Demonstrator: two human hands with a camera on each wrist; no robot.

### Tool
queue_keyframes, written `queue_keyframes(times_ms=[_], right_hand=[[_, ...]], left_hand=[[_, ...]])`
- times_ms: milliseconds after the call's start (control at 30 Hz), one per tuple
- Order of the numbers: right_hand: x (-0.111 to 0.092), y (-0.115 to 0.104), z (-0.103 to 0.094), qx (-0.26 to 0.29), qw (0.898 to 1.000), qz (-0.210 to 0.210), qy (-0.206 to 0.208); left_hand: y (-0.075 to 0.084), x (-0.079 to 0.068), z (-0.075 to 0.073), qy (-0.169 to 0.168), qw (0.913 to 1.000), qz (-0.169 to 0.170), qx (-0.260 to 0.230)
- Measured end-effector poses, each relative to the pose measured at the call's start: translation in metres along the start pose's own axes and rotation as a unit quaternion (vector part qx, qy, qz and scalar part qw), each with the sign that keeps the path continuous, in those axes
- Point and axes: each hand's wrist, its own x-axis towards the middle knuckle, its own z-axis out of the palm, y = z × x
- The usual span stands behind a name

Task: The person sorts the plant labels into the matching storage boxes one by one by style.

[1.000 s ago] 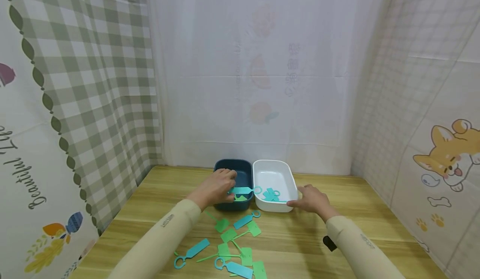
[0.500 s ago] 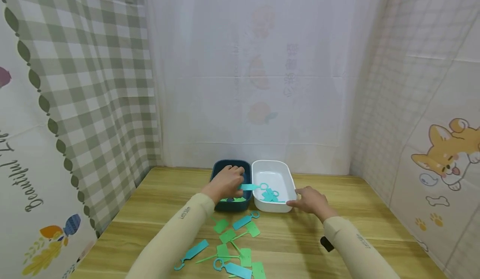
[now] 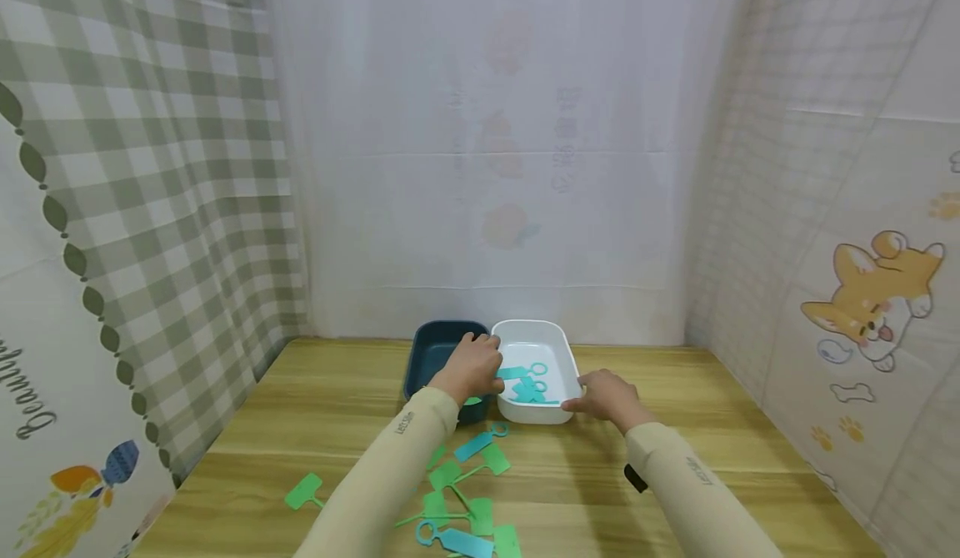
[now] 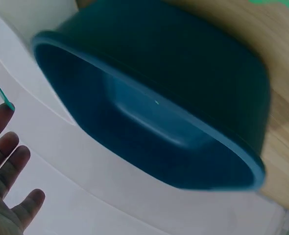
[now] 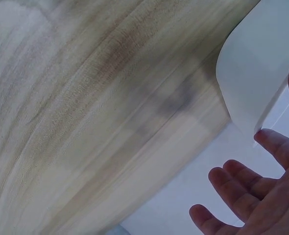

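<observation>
My left hand (image 3: 474, 368) is over the inner side of the dark blue container (image 4: 149, 73). Its thumb and index finger pinch one end of a turquoise ring-ended tag (image 3: 513, 372), whose ring points right, over the white container (image 3: 534, 413). In the left wrist view a sliver of the tag (image 4: 5, 98) shows between the fingertips; the other fingers are spread. Several turquoise tags (image 3: 528, 389) lie inside the white container. At its near right corner, my right hand (image 3: 609, 397) touches the rim with thumb and index fingertip, the other fingers loosely extended (image 5: 232, 191).
Several green tags (image 3: 482, 515) and some blue ring-ended tags (image 3: 467, 543) lie scattered on the wooden table (image 3: 555, 491) before the containers. A lone green tag (image 3: 303, 491) lies further left. Cloth hangs behind (image 3: 480, 166) and at both sides.
My left hand has moved right, carrying the turquoise tag from over the dark blue container to over the white one. The right hand keeps its place at the rim. The head view has shifted slightly.
</observation>
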Motion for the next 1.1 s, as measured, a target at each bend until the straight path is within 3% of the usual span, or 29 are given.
queue_keyframes(times_ms=[233,467,767,1100], right_hand=[[-0.001,-0.004,-0.001,-0.013,1.0,-0.002,-0.002],[-0.001,-0.004,-0.002,-0.01,1.0,0.003,-0.005],[0.001,0.001,-0.005,-0.01,1.0,0.0,-0.011],[-0.001,-0.003,-0.006,-0.004,1.0,-0.001,-0.016]], left_hand=[[0.015,0.011,0.002,0.015,0.9998,-0.003,-0.009],[0.018,0.006,0.004,0.004,0.9997,-0.015,-0.016],[-0.006,-0.011,-0.004,0.006,0.9995,-0.024,-0.022],[-0.045,-0.045,-0.01,0.003,0.9999,0.017,-0.001]])
